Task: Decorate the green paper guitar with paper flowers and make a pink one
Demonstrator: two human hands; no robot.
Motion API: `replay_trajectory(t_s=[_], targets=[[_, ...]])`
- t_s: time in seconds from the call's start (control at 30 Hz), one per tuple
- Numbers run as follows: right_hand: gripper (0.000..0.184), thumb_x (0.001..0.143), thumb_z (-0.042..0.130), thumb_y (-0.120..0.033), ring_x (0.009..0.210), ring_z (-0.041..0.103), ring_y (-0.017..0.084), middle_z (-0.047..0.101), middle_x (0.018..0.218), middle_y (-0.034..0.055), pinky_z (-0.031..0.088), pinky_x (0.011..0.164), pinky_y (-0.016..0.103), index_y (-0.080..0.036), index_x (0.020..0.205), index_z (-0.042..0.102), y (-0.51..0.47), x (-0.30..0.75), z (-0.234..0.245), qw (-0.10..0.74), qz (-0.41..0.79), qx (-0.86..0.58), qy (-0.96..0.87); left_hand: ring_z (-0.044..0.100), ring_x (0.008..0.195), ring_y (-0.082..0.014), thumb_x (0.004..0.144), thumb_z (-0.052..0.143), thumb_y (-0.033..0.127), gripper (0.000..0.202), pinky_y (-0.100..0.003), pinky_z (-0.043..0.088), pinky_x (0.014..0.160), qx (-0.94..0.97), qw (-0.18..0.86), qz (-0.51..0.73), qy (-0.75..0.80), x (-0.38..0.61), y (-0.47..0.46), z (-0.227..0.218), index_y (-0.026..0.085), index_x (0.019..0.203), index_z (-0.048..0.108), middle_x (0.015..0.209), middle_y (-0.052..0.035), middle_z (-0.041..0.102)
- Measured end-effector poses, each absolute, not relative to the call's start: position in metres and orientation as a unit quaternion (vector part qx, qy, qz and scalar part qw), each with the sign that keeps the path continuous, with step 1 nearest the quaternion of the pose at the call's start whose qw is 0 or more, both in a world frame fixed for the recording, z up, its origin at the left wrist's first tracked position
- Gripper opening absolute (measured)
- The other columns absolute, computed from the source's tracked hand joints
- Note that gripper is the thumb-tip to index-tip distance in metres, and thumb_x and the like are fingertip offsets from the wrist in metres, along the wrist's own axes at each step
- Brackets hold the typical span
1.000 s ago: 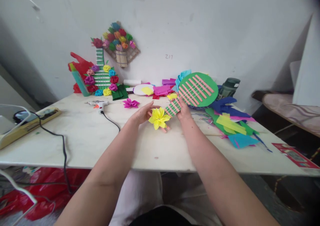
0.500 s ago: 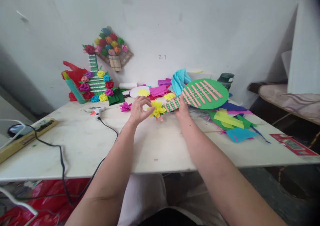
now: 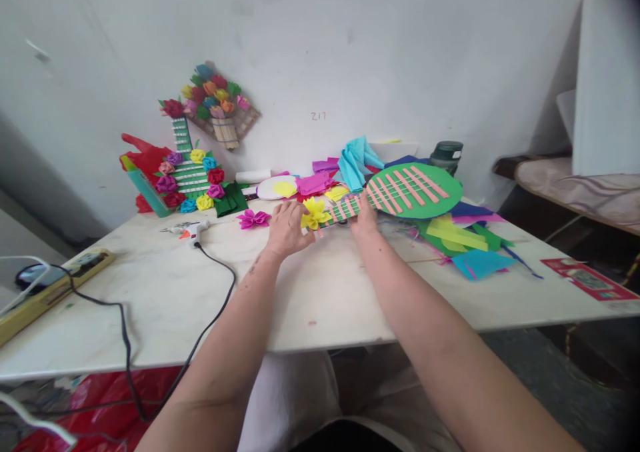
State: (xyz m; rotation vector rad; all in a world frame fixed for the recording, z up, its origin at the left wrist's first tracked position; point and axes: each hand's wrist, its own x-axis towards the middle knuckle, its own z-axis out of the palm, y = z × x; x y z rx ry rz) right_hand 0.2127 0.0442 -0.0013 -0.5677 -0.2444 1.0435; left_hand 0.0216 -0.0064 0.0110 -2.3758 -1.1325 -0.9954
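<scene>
A paper craft guitar (image 3: 414,191), with a green oval body, a narrow neck and pink strips crossed by thin strings, is held tilted over the table. My right hand (image 3: 366,215) is closed around its neck where it meets the body. At the neck's far left end sits a yellow paper flower (image 3: 315,213). My left hand (image 3: 291,229) is beside that flower, fingers curved and thumb apart, with nothing seen in its grasp. A magenta paper flower (image 3: 253,219) lies on the table just left of my left hand.
A corded glue gun (image 3: 195,233) lies at left near a power strip (image 3: 60,280). Behind stand a flower-trimmed guitar (image 3: 191,172) and a teal tube (image 3: 150,191). Paper scraps (image 3: 457,233) and a dark jar (image 3: 447,155) are at right.
My left hand has shifted slightly right and down, its thumb dropping away from the yellow flower to below it. My right hand keeps its hold on the neck.
</scene>
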Motion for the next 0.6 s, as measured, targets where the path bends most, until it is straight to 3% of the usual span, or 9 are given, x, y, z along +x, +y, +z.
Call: replay_trajectory(t_s=[0.2,0.6], targets=[[0.021,0.074,0.063,-0.036,0.058,0.061,0.009,0.06,0.063,-0.0061,0.052,0.052,0.02,-0.018,0.081,0.055,0.0428,0.2088,-0.0028,0.821,0.487,-0.259,-0.146,0.052,0.09,-0.0289,0.062,0.065,0.031,0.029,-0.045,0.034,0.086,-0.828,0.175,-0.347,-0.405,0.0248,-0.0037,0.0069,0.02,0.087,0.055,0.089,-0.0084,0.061],[0.025,0.073,0.064,-0.033,0.06,0.062,0.009,0.062,0.066,-0.0055,0.053,0.054,0.021,-0.018,0.091,0.056,0.0449,0.2045,-0.0018,0.828,0.477,-0.26,-0.137,0.052,0.086,-0.0265,0.065,0.061,0.021,0.016,-0.041,0.036,0.084,-0.817,0.222,-0.327,-0.419,0.0287,-0.0026,0.008,0.019,0.08,0.056,0.079,-0.0071,0.06]])
